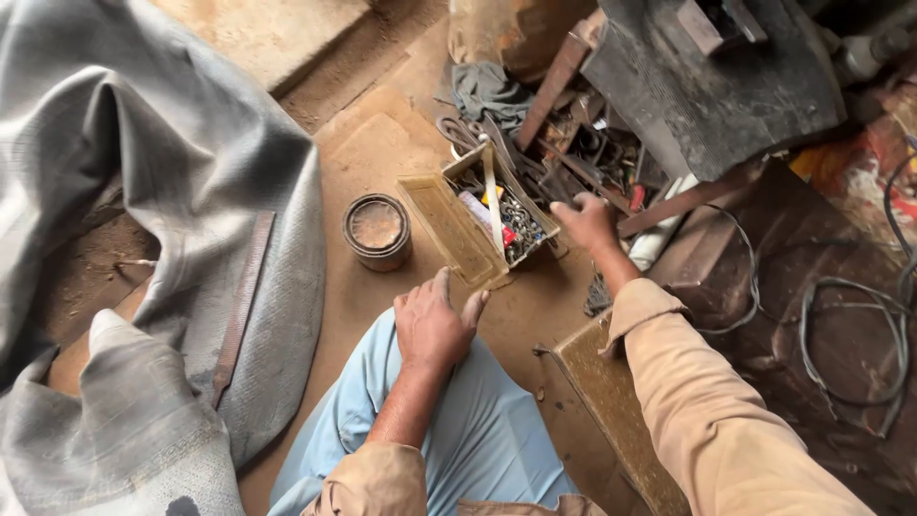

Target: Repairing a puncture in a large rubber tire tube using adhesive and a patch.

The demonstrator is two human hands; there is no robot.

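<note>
My left hand [432, 323] rests flat on my knee, fingers spread, holding nothing. Its fingertips lie just short of the lid of a small open tin box [457, 229]. The box stands on the dirt floor and holds small metal parts, a red piece and a pale stick. My right hand [587, 222] hovers at the box's right side, next to a heap of rusty tools [573, 158]. Its fingers are curled, and I cannot see whether they pinch anything.
A round rusty tin [376, 230] sits left of the box. A large grey rubber sheet [172, 191] with a long metal file [243, 296] on it covers the left. A brass-coloured box [611, 401] lies by my right arm; wires [850, 325] lie right.
</note>
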